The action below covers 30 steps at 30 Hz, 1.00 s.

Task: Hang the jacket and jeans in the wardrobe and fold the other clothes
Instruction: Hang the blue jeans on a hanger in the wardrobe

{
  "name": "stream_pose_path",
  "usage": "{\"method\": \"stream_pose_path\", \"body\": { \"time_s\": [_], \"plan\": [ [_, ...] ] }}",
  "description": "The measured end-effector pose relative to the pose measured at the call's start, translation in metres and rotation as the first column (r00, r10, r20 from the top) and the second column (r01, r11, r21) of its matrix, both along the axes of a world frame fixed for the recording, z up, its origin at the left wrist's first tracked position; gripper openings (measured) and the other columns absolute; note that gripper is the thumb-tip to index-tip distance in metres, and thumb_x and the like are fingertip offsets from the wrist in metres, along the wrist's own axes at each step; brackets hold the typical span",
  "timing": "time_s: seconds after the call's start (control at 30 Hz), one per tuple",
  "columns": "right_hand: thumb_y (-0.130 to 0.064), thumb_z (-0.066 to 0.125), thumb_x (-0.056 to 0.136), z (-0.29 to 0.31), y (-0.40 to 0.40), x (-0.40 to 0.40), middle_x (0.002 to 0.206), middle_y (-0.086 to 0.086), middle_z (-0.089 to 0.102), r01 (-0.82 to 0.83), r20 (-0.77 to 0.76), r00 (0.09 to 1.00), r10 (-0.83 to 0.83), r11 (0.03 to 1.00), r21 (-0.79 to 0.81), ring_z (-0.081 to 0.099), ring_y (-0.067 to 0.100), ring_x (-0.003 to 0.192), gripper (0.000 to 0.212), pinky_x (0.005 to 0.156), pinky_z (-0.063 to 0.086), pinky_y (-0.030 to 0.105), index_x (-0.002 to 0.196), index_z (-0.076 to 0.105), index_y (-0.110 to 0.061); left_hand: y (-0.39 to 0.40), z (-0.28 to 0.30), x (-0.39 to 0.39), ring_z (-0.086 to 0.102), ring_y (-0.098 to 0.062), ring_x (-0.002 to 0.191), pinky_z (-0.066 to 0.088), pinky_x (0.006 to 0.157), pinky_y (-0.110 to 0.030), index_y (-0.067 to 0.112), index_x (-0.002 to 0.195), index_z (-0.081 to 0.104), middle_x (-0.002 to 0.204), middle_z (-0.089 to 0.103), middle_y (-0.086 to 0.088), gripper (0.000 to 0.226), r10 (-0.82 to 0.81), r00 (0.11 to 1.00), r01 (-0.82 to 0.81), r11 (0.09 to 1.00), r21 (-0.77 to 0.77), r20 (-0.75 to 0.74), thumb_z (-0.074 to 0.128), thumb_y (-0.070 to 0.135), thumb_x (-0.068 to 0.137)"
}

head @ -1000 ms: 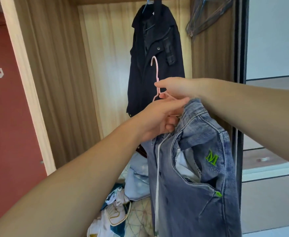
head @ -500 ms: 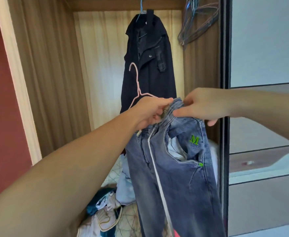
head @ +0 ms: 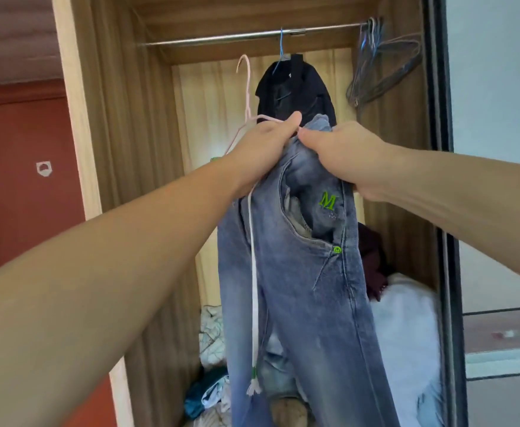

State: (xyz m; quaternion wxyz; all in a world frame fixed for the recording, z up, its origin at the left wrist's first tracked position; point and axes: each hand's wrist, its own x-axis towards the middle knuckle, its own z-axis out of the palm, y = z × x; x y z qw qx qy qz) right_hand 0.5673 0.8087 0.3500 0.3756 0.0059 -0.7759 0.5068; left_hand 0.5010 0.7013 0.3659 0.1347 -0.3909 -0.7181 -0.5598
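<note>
Blue jeans [head: 301,272] with a green "M" and a white drawstring hang from a pink hanger [head: 247,87] that I hold up inside the wardrobe. My left hand [head: 261,146] grips the hanger and the jeans' waistband. My right hand [head: 338,155] pinches the waistband beside it. The hanger's hook sits below the metal rail [head: 221,38], apart from it. Behind the jeans, a black jacket [head: 295,90] hangs on a blue hanger from the rail.
A bunch of bare wire hangers [head: 381,69] hangs at the rail's right end. Loose clothes [head: 212,334] lie on the wardrobe floor, with a white bundle [head: 406,328] at the right. The dark sliding-door frame [head: 446,211] borders the opening on the right.
Both hands have lifted the jeans and pink hanger upward toward the rail. The view has tilted up, so the rail now shows. My right hand has closed on the waistband.
</note>
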Motion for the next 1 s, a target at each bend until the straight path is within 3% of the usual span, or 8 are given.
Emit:
{"method": "stream_pose_path", "body": {
  "time_s": [0.17,0.3,0.43,0.57,0.73,0.8,0.9,1.0],
  "plan": [
    [-0.029,0.053,0.096,0.046,-0.015,-0.020,0.101,0.012,0.064,-0.008,-0.112,0.994,0.006,1.000,-0.017,0.062,0.025,0.091,0.022,0.072,0.046,0.031,0.098,0.059,-0.008,-0.012,-0.011,-0.003,0.057,-0.004,0.115,0.043,0.104,-0.026,0.033,0.111,0.063,0.120,0.063,0.008,0.037,0.129,0.959,-0.048,0.950,0.307,-0.251,0.052,0.059,0.086],
    [-0.025,0.050,0.095,0.080,-0.033,-0.033,0.099,0.008,0.061,-0.095,-0.144,0.985,0.089,0.995,-0.034,0.058,0.021,0.082,0.032,0.068,0.050,0.029,0.118,0.060,-0.005,-0.019,-0.065,0.002,0.025,0.005,0.141,0.026,0.111,-0.018,0.039,0.152,0.012,0.156,0.024,0.022,0.104,0.126,0.961,-0.122,0.992,0.031,-0.247,0.070,0.067,0.071],
    [-0.027,0.044,0.099,0.102,-0.050,-0.050,0.082,0.006,0.053,-0.019,-0.154,0.988,0.023,1.000,0.021,0.050,0.021,0.068,0.034,0.059,0.041,0.027,0.117,0.058,-0.002,-0.032,-0.096,-0.033,0.011,0.001,0.147,0.027,0.114,-0.026,0.049,0.149,-0.016,0.159,0.002,0.028,0.132,0.338,0.915,-0.348,0.938,-0.005,-0.220,0.084,0.047,0.062],
    [-0.033,0.043,0.100,0.116,-0.054,-0.064,0.097,0.014,0.057,0.082,-0.214,0.975,-0.055,0.990,0.117,0.056,0.027,0.076,0.034,0.060,0.044,0.030,0.107,0.058,-0.003,-0.061,-0.099,-0.063,0.064,-0.018,0.097,0.051,0.078,-0.028,0.049,0.151,0.007,0.117,0.064,0.006,0.093,0.587,0.802,-0.597,0.796,-0.101,-0.111,0.058,0.017,0.079],
    [-0.039,0.043,0.100,0.125,-0.056,-0.087,0.095,0.013,0.058,0.149,-0.236,0.964,-0.119,0.982,0.116,0.054,0.028,0.079,0.035,0.065,0.039,0.032,0.096,0.054,-0.005,-0.092,-0.100,-0.091,0.063,-0.027,0.094,0.052,0.080,-0.037,0.037,0.125,0.047,0.103,0.067,0.000,0.051,0.693,0.678,-0.735,0.639,-0.228,-0.245,0.042,0.015,0.079],
    [-0.039,0.044,0.100,0.129,-0.057,-0.092,0.097,0.012,0.057,0.156,-0.241,0.962,-0.127,0.982,0.106,0.054,0.028,0.081,0.036,0.067,0.039,0.032,0.099,0.054,-0.005,-0.102,-0.092,-0.097,0.061,-0.027,0.098,0.046,0.077,-0.036,0.032,0.112,0.052,0.105,0.064,0.002,0.035,0.688,0.485,-0.871,0.436,-0.228,-0.540,0.054,0.019,0.080],
    [-0.039,0.044,0.100,0.137,-0.062,-0.108,0.102,0.013,0.058,0.176,-0.253,0.956,-0.146,0.979,0.101,0.054,0.029,0.083,0.040,0.068,0.041,0.032,0.110,0.058,-0.002,-0.121,-0.092,-0.126,0.054,-0.022,0.101,0.045,0.074,-0.036,0.034,0.119,0.053,0.118,0.050,0.006,0.064,0.692,0.271,-0.930,0.367,0.004,-0.669,0.074,0.035,0.058],
    [-0.038,0.046,0.099,0.147,-0.072,-0.128,0.108,0.015,0.060,0.152,-0.276,0.953,-0.128,0.986,0.066,0.055,0.030,0.084,0.043,0.072,0.050,0.038,0.117,0.057,-0.001,-0.136,-0.087,-0.153,0.050,-0.013,0.113,0.044,0.083,-0.024,0.038,0.150,0.005,0.131,0.036,0.010,0.101,0.767,0.613,-0.787,0.613,-0.062,-0.188,0.068,0.027,0.072]
  ]
}}
